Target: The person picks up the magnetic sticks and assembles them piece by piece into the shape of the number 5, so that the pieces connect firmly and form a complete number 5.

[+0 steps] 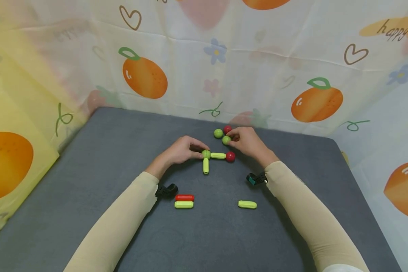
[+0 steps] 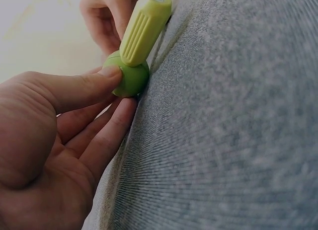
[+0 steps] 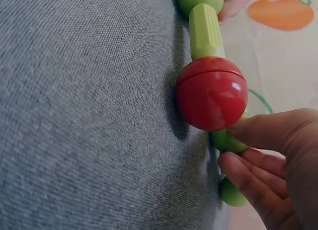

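My left hand (image 1: 181,151) pinches a green ball (image 1: 206,154) between thumb and fingers on the grey cloth. From that ball one yellow-green rod (image 1: 206,166) points toward me. Another yellow-green rod (image 1: 218,155) runs right to a red ball (image 1: 230,156). In the left wrist view the ribbed rod (image 2: 146,31) sits against the ball under my thumb. Farther back, my right hand (image 1: 248,143) pinches a second green ball (image 1: 226,140), which the red ball partly hides in the right wrist view. Close beside it are another green ball (image 1: 218,133) and a red ball (image 1: 227,129).
Nearer to me, a red rod (image 1: 184,197) and a yellow-green rod (image 1: 184,204) lie side by side at left. A single yellow-green rod (image 1: 247,204) lies at right. Behind the grey table (image 1: 217,241) hangs a printed curtain (image 1: 183,45).
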The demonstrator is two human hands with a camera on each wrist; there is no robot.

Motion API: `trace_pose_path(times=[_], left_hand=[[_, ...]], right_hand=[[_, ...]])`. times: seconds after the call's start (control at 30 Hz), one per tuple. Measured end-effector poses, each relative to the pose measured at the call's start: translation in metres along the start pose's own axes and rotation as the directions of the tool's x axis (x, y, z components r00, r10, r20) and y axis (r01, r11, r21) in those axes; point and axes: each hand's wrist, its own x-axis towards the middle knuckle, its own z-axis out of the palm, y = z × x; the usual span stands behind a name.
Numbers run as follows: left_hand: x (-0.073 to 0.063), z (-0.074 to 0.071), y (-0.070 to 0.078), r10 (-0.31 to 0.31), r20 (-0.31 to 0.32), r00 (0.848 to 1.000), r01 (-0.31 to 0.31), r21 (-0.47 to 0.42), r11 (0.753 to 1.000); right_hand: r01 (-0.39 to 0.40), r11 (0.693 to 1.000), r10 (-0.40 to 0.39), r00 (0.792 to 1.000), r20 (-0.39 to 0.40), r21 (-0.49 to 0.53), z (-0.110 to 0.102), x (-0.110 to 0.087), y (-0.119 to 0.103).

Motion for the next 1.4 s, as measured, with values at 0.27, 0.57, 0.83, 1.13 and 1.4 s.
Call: trace_pose_path(times=[0.27, 0.57, 0.83, 1.13, 1.4], left_hand=[[0.001, 0.000, 0.000, -0.007, 0.001, 1.000, 0.007, -0.003, 1.000], [0.001, 0.000, 0.001, -0.008, 0.001, 1.000, 0.008, 0.006, 1.000], [0.000, 0.000, -0.001, 0.007, 0.001, 1.000, -0.007, 0.002, 1.000], [0.000, 0.000, -0.001, 0.010, 0.001, 1.000, -0.010, -0.003, 1.000], [0.000, 0.000, -0.002, 0.001, 0.000, 1.000, -0.001, 0.001, 1.000]], right_hand=[[-0.007, 0.998, 0.010, 0.998, -0.054, 0.056, -0.007, -0.009, -0.003], [0.033, 0.996, -0.026, 0.995, -0.098, 0.080, -0.011, -0.026, -0.010], [0.056, 0.990, -0.038, 0.990, -0.135, 0.128, -0.013, -0.044, -0.024], [0.096, 0.987, -0.076, 0.986, -0.148, 0.131, -0.011, -0.064, -0.037], [0.136, 0.978, -0.112, 0.982, -0.152, 0.158, -0.004, -0.081, -0.047]])
